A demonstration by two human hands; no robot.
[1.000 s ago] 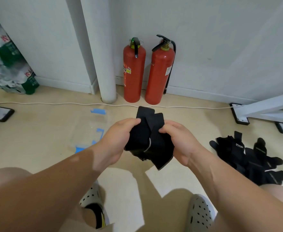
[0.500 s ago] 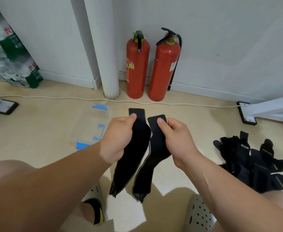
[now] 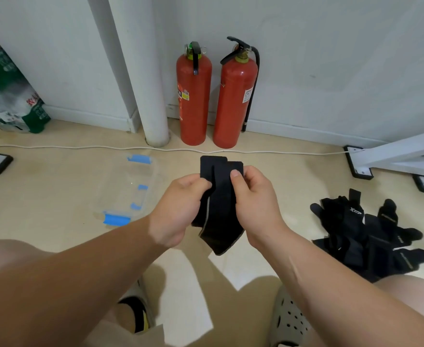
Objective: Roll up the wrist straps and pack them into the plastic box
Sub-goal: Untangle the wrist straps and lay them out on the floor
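Note:
Two black wrist straps (image 3: 220, 209) hang overlapped in the air in front of me, their top ends side by side. My left hand (image 3: 178, 211) pinches the left strap near its top. My right hand (image 3: 256, 204) grips the right strap, its thumb pressed on the front. The lower ends dangle folded between my wrists. A clear plastic box (image 3: 128, 189) with blue clips lies open on the floor to the left of my hands. More black straps and gloves (image 3: 371, 234) lie in a pile on the floor at the right.
Two red fire extinguishers (image 3: 216, 96) stand against the wall beside a white pipe (image 3: 145, 71). A white cable (image 3: 80, 147) runs along the floor. White frame legs (image 3: 393, 156) stand at the right. My knees and shoes fill the bottom edge.
My hands have drawn together, so the two straps that hung apart now overlap, and their lower ends have bunched up shorter.

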